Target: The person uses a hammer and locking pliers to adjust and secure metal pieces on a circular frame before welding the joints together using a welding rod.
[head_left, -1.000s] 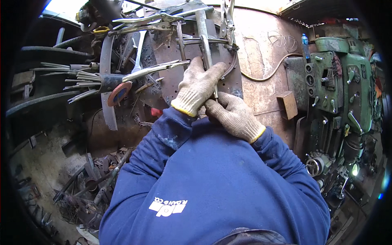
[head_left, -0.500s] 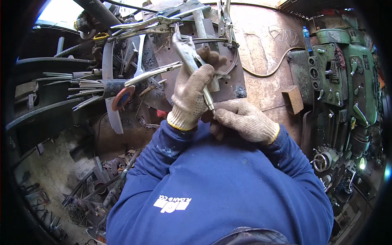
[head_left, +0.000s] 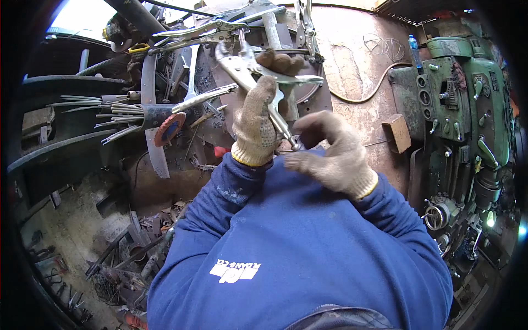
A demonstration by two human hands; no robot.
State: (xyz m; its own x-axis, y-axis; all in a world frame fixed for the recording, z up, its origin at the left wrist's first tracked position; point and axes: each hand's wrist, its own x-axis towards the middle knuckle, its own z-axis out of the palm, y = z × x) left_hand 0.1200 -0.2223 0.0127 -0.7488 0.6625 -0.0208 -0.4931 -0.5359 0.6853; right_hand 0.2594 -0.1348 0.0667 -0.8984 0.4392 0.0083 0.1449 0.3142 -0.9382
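My left hand, in a grey knit glove, grips the handles of silver locking pliers and holds them tilted, jaws up and to the left. The jaws hang in front of a dark metal workpiece without biting anything I can see. My right hand, also gloved, curls around the lower tip of the pliers, thumb and forefinger pinching the end screw. Blue sleeves cover both arms.
More locking pliers are clamped along the top of the workpiece. A flap disc and a bundle of thin rods lie at left. A green machine stands at right, a wooden block beside it. Scrap metal covers the floor.
My left hand has raised the pliers away from the workpiece and tilted them. My right hand has shifted from beside the left wrist to the pliers' end screw.
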